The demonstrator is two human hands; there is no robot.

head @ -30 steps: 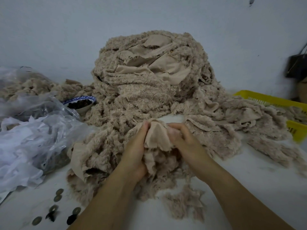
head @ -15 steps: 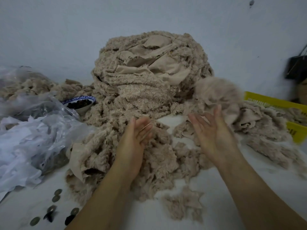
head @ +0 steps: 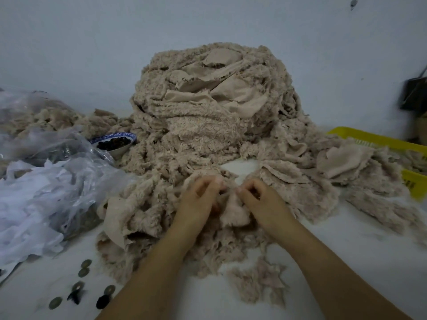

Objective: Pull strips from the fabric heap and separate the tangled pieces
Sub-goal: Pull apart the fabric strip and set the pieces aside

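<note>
Strip [head: 233,210], fuzzy beige, pinched by left hand [head: 199,200] and right hand [head: 263,202], both curled on it; fabric heap [head: 208,125] at 12 o'clock, yellow basket [head: 379,140] at 3 o'clock.

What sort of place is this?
Probably a small textile or garment workshop: a tall heap of beige fleece offcuts on a white table, a yellow plastic crate taking pieces, clear bags of scraps.
</note>
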